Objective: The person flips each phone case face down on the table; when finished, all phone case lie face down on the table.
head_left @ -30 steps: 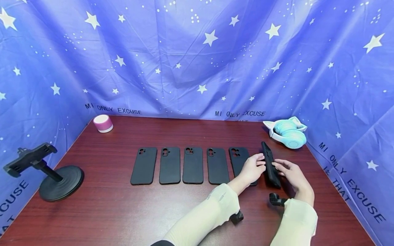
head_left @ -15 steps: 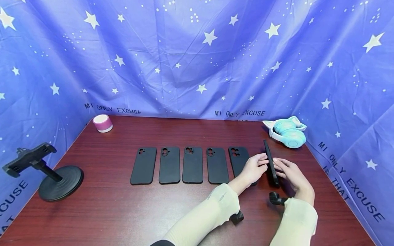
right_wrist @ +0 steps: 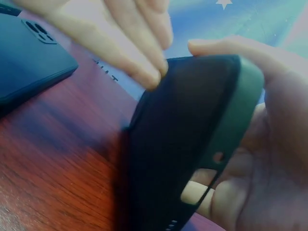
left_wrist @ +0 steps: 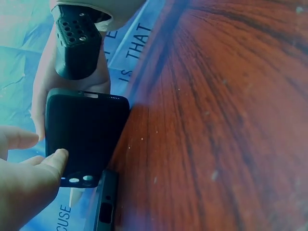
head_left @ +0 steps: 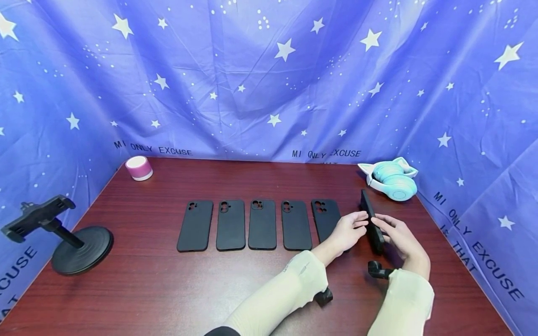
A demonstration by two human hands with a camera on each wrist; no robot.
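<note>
A black phone case [head_left: 371, 228] stands on its long edge near the table's right side, between both hands. In the left wrist view, camera holes show in the case [left_wrist: 86, 134] at its far end. My left hand [head_left: 346, 231] touches its left face and upper rim with fairly straight fingers. From the other side, my right hand [head_left: 401, 238] grips it, one finger along the top rim and others curled behind, as the right wrist view shows. A second phone case [head_left: 325, 217] lies flat just left of it, partly hidden by my left hand.
More black phone cases [head_left: 262, 226] lie in a row across the middle. Cat-ear headphones [head_left: 392, 179] sit at the back right. A pink and white cylinder [head_left: 139, 168] stands at the back left, a black phone stand [head_left: 80, 247] at the left. A starry curtain [head_left: 269, 84] surrounds the table.
The upright case has shifted slightly right and away from me, turning a little between my hands. My left fingers have followed it rightward. The other cases have stayed put.
</note>
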